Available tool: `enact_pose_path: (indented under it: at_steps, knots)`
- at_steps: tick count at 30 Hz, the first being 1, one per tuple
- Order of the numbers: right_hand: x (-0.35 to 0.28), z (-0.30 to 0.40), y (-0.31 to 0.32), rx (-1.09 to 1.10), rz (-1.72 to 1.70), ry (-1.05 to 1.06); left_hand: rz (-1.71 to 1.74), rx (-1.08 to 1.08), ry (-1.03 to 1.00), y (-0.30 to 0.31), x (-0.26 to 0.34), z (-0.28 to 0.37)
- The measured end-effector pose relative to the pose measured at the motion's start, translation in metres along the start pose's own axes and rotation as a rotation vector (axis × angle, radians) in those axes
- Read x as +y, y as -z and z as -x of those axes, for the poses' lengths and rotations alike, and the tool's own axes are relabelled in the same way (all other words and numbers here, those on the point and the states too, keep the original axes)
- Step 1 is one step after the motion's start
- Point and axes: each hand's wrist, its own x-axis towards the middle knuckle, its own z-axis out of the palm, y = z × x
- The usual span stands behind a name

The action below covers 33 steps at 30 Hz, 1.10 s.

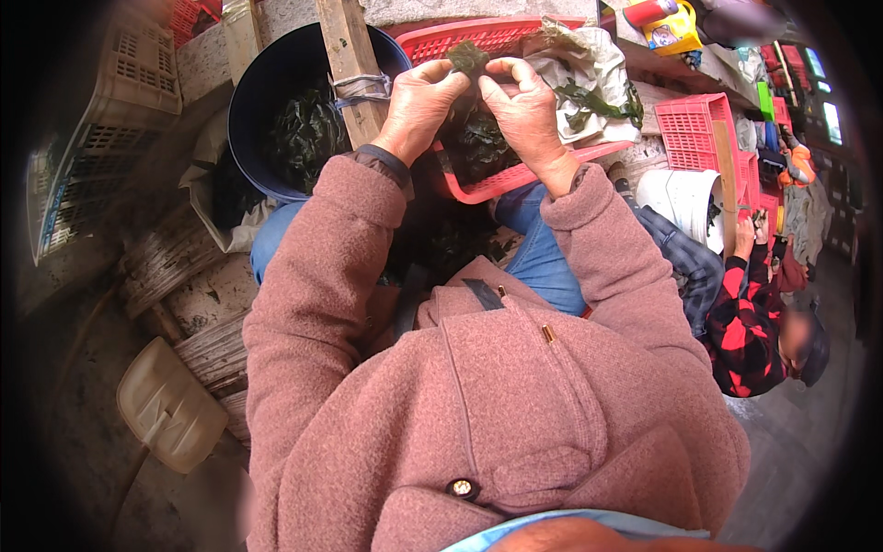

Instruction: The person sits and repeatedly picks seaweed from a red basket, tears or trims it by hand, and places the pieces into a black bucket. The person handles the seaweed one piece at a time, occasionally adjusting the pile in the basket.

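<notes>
Between both hands a small piece of green seaweed (468,58) is stretched by its edges. My left hand (425,100) pinches its left side with thumb and forefinger. On the other side, my right hand (522,103) has thumb and forefinger curled at the seaweed's right edge. Below the hands lies a pile of dark seaweed (483,141), inside a red plastic basket (476,191). To the left, a dark blue tub (238,131) holds more wet seaweed. A wooden post (348,48), wrapped with a cloth tie, stands across the tub's right side, next to my left hand.
A white woven sack (586,55) with seaweed strands lies behind my right hand. A white bucket (679,203) and pink crate (693,134) are at right, near a person in a checked jacket (741,331). Left are a plastic crate (141,58) and a shovel (172,407).
</notes>
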Motion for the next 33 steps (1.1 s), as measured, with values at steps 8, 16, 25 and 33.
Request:
enact_pose_path:
  at_steps: [8,16,25,33]
  knots:
    - [0.001,-0.004,0.007,-0.075,0.233,0.156,-0.387,-0.052,-0.238,0.007,-0.015,-0.008]
    - [0.011,-0.006,0.009,0.005,0.204,0.059,-0.267,0.008,-0.06,0.002,-0.01,-0.004]
    - [0.035,-0.022,0.048,-0.105,-0.938,-0.415,0.175,0.085,0.015,0.013,-0.003,-0.014]
    - [0.072,-0.037,0.117,0.043,-1.173,-0.562,0.191,0.149,-0.083,0.028,0.014,-0.021]
